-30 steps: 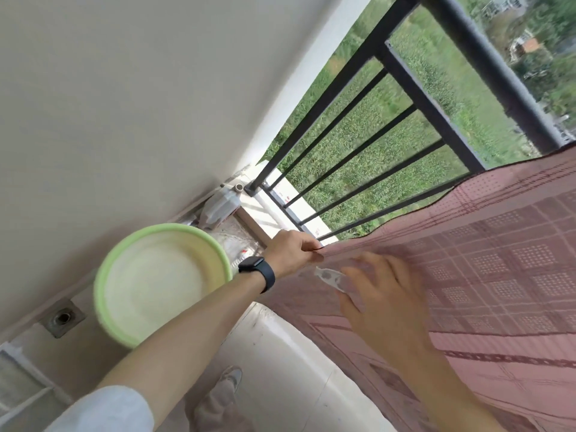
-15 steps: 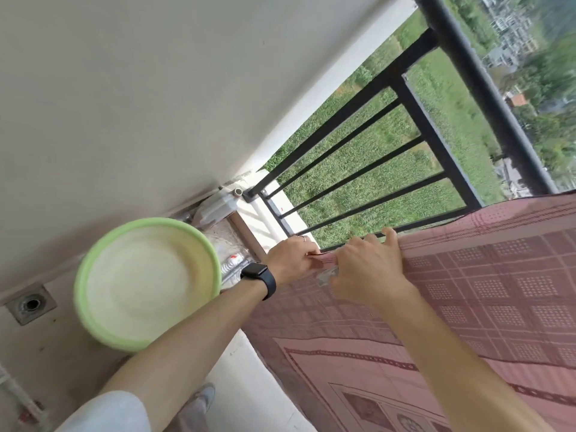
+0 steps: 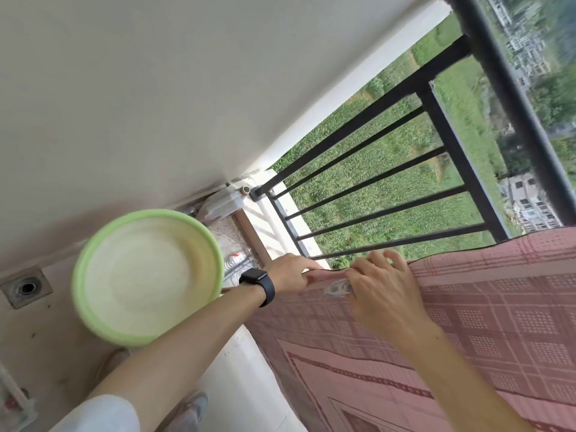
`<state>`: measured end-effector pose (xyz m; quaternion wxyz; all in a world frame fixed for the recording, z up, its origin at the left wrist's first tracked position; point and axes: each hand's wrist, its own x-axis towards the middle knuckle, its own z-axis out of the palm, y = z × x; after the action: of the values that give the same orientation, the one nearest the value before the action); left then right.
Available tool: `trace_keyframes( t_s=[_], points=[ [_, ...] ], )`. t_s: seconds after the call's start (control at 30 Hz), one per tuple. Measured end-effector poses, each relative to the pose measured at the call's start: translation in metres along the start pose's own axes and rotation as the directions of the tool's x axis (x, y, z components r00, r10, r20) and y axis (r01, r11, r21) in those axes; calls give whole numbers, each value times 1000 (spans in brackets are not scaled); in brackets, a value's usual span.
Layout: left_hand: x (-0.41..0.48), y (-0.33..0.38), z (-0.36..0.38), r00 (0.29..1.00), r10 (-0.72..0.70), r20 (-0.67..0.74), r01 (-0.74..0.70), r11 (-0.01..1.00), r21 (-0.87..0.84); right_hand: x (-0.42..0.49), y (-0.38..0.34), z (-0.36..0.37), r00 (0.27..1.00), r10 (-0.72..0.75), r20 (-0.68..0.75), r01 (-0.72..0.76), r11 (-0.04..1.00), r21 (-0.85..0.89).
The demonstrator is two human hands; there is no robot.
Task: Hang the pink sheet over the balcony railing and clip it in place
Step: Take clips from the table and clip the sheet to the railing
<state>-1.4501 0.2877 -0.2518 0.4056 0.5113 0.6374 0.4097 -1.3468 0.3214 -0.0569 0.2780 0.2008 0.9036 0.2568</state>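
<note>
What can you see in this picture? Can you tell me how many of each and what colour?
Sheet: one, pink with checks, draped over the railing, right side.
Railing: one, black, along the balcony's edge.
Clip: one, clear, at the sheet's top edge.
Basin: one, light green, on the floor, left.
Drain: one, grey, in the floor, far left.
Shoe: one, grey, bottom middle.
Watch: one, black, on the left wrist.
Left hand: one, grips the sheet's corner.
Right hand: one, holds the clip on the sheet's edge.
</note>
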Motion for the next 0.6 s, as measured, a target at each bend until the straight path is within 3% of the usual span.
trace_keyframes(
  t_s=[0.27,0.4,0.5,0.6],
  points=[
    [8,-18,18,984,56,-171,-46,997,61,1,-10,-3,996,31,88,-30,999,-17],
    [12,-24,16,972,22,-234,-32,999,-39,20,-24,-9,978,58,203,-58,998,-4],
    [16,-28,11,970,-22,-243,-10,992,-129,45,-29,-5,928,73,365,-85,996,18],
    [15,-31,15,971,-37,-235,-13,978,-208,66,-29,-1,917,57,396,-115,986,125]
  ],
)
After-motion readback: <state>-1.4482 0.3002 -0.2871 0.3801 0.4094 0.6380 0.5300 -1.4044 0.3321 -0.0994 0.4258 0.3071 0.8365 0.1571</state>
